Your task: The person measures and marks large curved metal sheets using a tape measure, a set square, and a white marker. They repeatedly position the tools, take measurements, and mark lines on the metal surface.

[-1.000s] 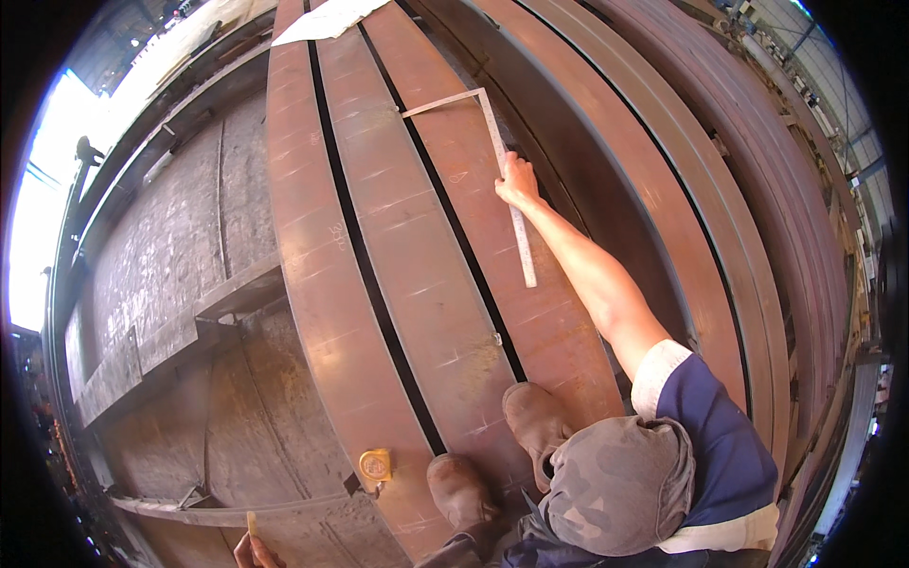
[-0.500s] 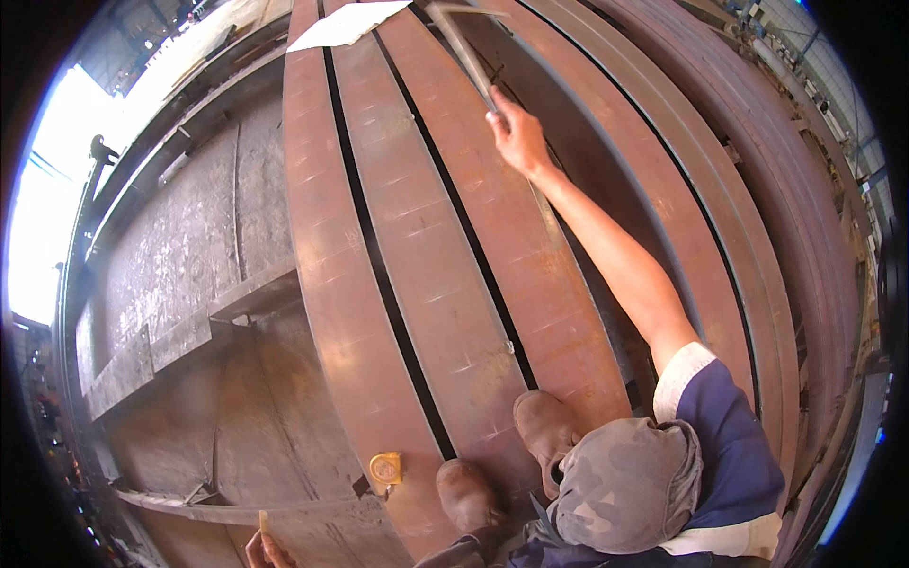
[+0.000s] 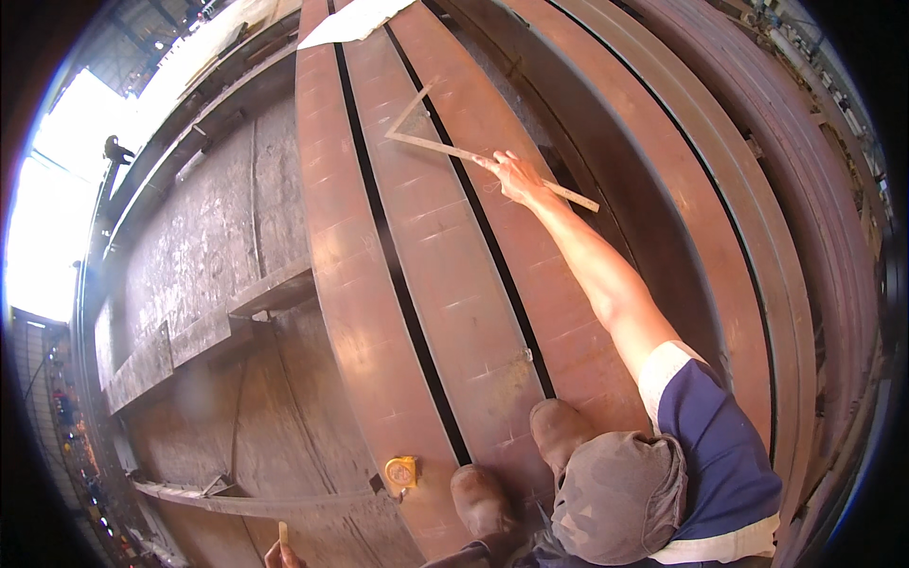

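My right hand (image 3: pixel 516 178) grips the long arm of an L-shaped framing square (image 3: pixel 431 143). The square reaches across the right-hand and middle brown steel strips (image 3: pixel 421 204), its corner over the middle one. One end sticks out past the right strip's edge, over a dark gap. I cannot tell whether it lies flat all along. At the lower left edge, my left hand (image 3: pixel 283 557) pinches a short pale stick (image 3: pixel 282 533) that looks like chalk, tip up; most of that hand is cut off. Faint pale marks run along the strips at intervals.
A yellow tape measure (image 3: pixel 401 471) rests on the left strip, beside the brown boots (image 3: pixel 481 502). Rounded camouflage cloth (image 3: pixel 620 497) blocks the lower right. A white sheet (image 3: pixel 355 21) lies at the far end. Narrow dark slots separate the strips. Ribbed steel plating (image 3: pixel 204 237) is at left.
My right hand has brought the square back from the far right, turning it from pointing away to lying crosswise over the strips. The left hand still pinches the stick. The view has shifted slightly.
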`<state>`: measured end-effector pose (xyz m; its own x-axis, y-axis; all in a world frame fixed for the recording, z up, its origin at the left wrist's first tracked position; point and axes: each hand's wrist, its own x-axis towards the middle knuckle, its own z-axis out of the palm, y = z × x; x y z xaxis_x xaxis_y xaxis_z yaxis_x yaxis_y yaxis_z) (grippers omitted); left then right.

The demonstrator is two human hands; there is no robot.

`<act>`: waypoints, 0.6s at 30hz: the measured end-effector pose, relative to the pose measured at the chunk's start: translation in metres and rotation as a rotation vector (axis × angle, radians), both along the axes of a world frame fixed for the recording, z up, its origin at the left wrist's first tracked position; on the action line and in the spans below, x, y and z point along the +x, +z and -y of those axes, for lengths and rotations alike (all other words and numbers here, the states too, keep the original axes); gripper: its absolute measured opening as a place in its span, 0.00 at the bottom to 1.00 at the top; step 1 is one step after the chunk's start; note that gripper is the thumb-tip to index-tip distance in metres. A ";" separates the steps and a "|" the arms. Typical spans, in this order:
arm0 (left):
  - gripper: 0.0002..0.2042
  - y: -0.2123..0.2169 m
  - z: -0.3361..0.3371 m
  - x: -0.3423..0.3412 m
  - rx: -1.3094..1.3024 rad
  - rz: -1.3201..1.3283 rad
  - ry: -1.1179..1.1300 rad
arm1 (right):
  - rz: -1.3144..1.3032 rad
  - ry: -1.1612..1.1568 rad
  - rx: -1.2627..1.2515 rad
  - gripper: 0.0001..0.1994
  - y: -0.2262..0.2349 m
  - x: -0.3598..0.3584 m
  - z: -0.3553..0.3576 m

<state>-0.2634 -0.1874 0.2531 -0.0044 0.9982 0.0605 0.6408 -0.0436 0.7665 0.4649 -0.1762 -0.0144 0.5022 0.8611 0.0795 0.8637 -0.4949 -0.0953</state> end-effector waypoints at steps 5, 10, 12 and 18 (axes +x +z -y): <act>0.10 -0.022 -0.014 0.013 -0.096 0.059 0.009 | -0.041 -0.032 0.096 0.39 -0.014 0.001 0.002; 0.10 -0.053 -0.030 0.056 -0.273 0.227 -0.178 | -0.131 -0.011 0.494 0.18 0.017 -0.061 -0.012; 0.08 -0.070 -0.025 0.091 -0.282 0.344 -0.241 | -0.588 -0.028 0.617 0.11 0.042 -0.126 -0.005; 0.09 -0.105 0.001 0.188 -0.547 0.583 -0.552 | -1.549 0.377 0.474 0.18 0.110 -0.342 0.080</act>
<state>-0.0758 -0.1885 0.1481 0.5907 0.7582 -0.2759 0.1499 0.2328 0.9609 0.1226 -0.2566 0.0956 0.1332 0.9910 0.0098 -0.1299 0.0272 -0.9911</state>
